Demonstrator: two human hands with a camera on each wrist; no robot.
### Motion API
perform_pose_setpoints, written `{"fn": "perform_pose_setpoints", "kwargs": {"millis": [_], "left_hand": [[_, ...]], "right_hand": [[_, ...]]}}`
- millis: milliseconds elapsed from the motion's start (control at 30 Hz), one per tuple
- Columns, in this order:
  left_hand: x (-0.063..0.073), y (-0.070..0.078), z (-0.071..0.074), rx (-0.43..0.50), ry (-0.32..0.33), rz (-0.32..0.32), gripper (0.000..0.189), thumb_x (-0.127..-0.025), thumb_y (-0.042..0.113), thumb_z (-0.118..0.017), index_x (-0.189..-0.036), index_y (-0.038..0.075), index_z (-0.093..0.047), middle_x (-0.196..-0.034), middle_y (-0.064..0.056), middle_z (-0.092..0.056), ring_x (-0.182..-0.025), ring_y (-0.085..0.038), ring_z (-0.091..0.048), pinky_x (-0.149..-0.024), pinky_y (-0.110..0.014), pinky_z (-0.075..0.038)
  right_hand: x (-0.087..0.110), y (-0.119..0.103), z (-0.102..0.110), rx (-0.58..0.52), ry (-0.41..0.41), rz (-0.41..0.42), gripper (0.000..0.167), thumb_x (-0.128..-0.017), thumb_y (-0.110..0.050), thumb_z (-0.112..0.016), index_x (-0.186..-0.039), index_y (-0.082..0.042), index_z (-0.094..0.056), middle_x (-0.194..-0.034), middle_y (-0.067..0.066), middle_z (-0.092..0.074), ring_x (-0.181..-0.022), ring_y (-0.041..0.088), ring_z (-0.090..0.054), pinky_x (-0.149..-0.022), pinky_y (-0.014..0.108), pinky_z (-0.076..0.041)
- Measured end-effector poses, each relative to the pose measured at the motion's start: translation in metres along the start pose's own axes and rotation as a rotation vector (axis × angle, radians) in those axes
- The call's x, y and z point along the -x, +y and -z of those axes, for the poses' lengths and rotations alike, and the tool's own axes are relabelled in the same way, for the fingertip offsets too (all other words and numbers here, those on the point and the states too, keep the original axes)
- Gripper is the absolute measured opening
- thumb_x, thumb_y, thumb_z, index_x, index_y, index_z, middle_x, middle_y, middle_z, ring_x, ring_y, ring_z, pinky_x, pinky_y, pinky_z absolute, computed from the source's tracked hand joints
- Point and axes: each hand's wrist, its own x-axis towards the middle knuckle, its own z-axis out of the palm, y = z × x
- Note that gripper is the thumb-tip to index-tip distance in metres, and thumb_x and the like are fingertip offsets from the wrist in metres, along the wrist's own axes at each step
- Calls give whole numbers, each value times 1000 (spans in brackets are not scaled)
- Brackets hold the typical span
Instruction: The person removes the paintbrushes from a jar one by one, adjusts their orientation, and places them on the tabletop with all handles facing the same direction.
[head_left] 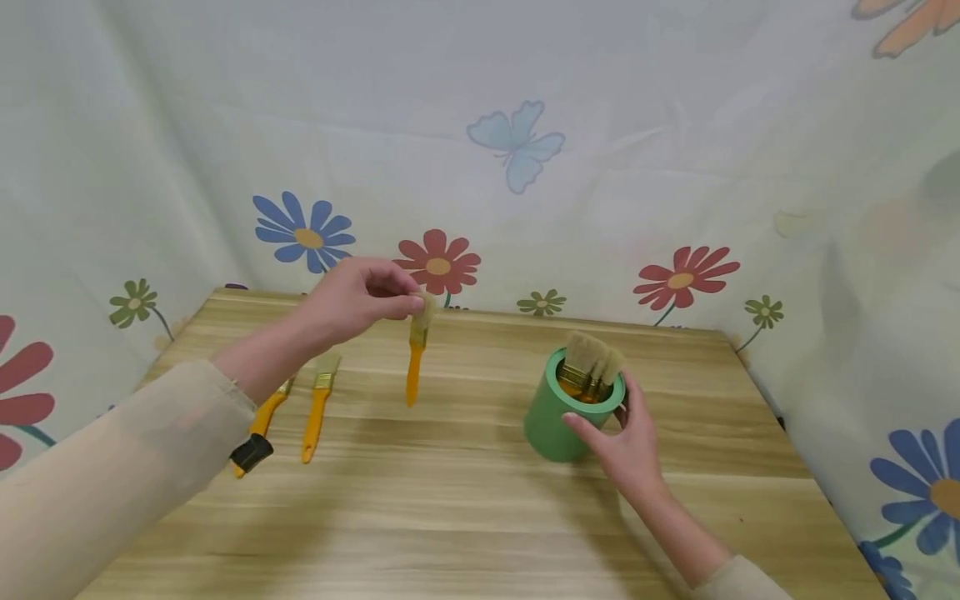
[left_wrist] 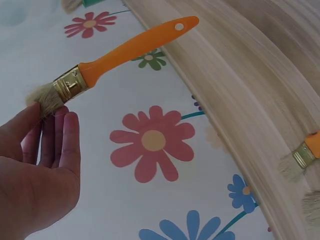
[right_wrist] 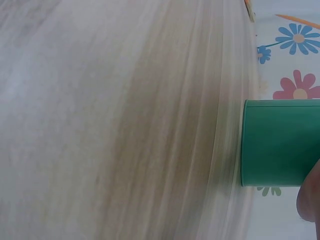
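Observation:
My left hand (head_left: 358, 293) pinches a paintbrush (left_wrist: 125, 53) by its pale bristles. The brush's orange handle hangs downward over the table in the head view, its metal ferrule just under the fingers. To the right, a green cylindrical pot (head_left: 557, 423) stands on the table with several paintbrushes (head_left: 588, 360) inside, bristles up. My right hand (head_left: 628, 442) grips the pot around its side, thumb on the near face and fingers behind, partly hidden. In the right wrist view, only a fingertip (right_wrist: 309, 197) shows against the green pot (right_wrist: 280, 142).
Two more orange-handled paintbrushes lie at the left of the wooden table (head_left: 450, 517): one brush (head_left: 317, 417) in plain sight, the other brush (head_left: 268, 410) partly under the left forearm. A black piece (head_left: 252, 452) lies across that one's handle. A flowered cloth (head_left: 375, 125) hangs behind the table.

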Motion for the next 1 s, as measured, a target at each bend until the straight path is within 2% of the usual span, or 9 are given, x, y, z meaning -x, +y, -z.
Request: {"fn": "perform_pose_setpoints", "kwargs": {"millis": [167,300,700,833,1000], "left_hand": [[4,-18,4,-15,-12,18,20,-99,21,-80,-112,6,-77,-105,-10,-75,-100,-28,-71,-87,-29,-60],[7,-32,9,3,-22,49,23,-100,21,-79,-114,4,-75,-103,-11,-74,-99,-28,-71,-87,-27,-62],[9,-68,20,89,-45,192,35,-100,25,-80,-121,0,-68,-108,-13,-75,-93,-24,-76,-92,-39,-64],[8,-78,21,105,-52,236,35,-100,24,-79,-122,-1,-66,-105,-13,-75,-91,-25,-76,-90,-39,-65],[5,-87,20,121,-87,247,34,-101,20,-77,-124,-3,-65,-106,-14,-75,-93,-29,-76,-89,-38,-65]], "right_hand": [[2,0,0,0,-1,-6,100,-87,-24,-93,-166,-10,-32,-161,12,-46,-149,32,-46,-126,51,-36],[3,0,1,5,-5,-13,101,-87,-26,-93,-166,-10,-32,-162,12,-45,-149,32,-45,-126,51,-35],[2,1,2,14,-2,9,101,-87,-25,-93,-166,-9,-32,-162,13,-45,-150,34,-45,-126,52,-35],[3,2,1,16,-11,4,100,-87,-27,-93,-166,-11,-32,-162,12,-46,-149,33,-45,-126,52,-36],[3,1,3,6,-15,6,100,-88,-26,-92,-166,-11,-32,-161,11,-47,-149,32,-46,-126,52,-35]]}}
